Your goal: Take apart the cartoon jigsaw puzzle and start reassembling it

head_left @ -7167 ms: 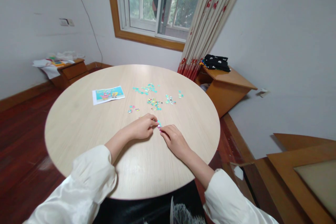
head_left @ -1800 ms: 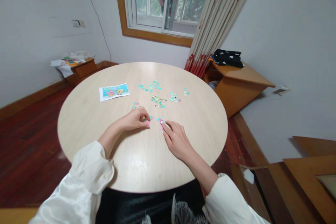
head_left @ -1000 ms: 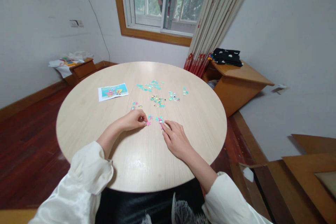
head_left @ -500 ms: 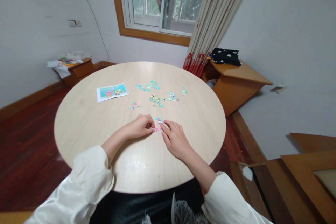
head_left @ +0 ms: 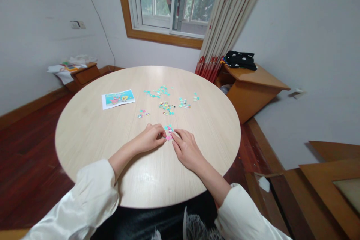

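Observation:
Between my hands a small cluster of joined jigsaw pieces [head_left: 169, 129], pink and turquoise with a cartoon face, lies flat on the table. My left hand [head_left: 152, 137] is at its left side, thumb and fingertips pinched at the edge of a pink puzzle piece [head_left: 168, 138]. From the right, my right hand [head_left: 186, 146] rests with fingers stretched out, the index fingertip touching the cluster. The fingers partly cover the cluster's sides.
Farther back on the round table [head_left: 84, 135] lie a turquoise pile of pieces [head_left: 159, 92], a mixed yellow pile [head_left: 166, 108] and smaller groups. A printed cartoon picture [head_left: 118, 99] lies at left. A wooden cabinet [head_left: 253, 90] stands beyond the right edge.
The pink piece at my left fingertips has moved slightly right, up against the cluster. My right hand stays on the cluster. The whole view has shifted a little.

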Motion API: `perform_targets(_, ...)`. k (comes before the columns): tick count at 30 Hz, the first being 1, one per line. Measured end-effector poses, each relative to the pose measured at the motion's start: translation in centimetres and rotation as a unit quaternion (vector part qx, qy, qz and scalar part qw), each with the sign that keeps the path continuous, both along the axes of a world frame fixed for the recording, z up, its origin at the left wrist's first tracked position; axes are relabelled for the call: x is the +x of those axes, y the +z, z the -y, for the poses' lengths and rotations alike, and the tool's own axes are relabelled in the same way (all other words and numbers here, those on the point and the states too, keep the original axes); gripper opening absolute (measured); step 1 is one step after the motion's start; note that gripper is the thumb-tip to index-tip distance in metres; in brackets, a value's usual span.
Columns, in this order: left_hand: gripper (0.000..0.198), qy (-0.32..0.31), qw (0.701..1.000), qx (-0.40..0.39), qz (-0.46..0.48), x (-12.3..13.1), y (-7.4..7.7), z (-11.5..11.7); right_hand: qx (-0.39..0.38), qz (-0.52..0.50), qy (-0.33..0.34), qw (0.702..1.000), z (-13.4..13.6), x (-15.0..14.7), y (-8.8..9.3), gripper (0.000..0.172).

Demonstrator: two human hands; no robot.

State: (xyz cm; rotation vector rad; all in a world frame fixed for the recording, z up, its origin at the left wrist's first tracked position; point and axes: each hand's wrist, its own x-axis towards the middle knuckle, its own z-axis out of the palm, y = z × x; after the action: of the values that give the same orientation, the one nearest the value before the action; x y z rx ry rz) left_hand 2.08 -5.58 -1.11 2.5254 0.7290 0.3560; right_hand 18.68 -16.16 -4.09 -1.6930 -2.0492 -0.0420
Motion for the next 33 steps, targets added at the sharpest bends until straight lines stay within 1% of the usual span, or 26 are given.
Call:
perform_targets(9,0.007,0.044,0.999,0.012,0.005,0.2,-0.3,0.8,0.006,0.000,0.002,1.000,0.0,0.0,0.0,0.036)
perform_targets(13,0.009,0.058,0.998,0.011,0.010,0.3,-0.4,0.8,0.003,-0.002,0.003,1.000,0.0,-0.1,0.2,0.036)
perform_targets(25,0.010,0.065,0.998,0.017,0.014,0.6,-0.3,1.2,-0.010,-0.007,-0.005,1.000,0.0,-0.4,0.6,0.037)
perform_targets(31,0.009,0.086,0.996,0.013,0.010,0.4,-0.1,1.1,-0.015,-0.001,-0.005,1.000,0.0,-0.4,0.6,0.036)
perform_targets(33,0.010,0.085,0.996,0.005,0.010,0.5,-0.1,1.1,-0.020,0.003,-0.007,1.000,0.0,-0.4,0.7,0.035)
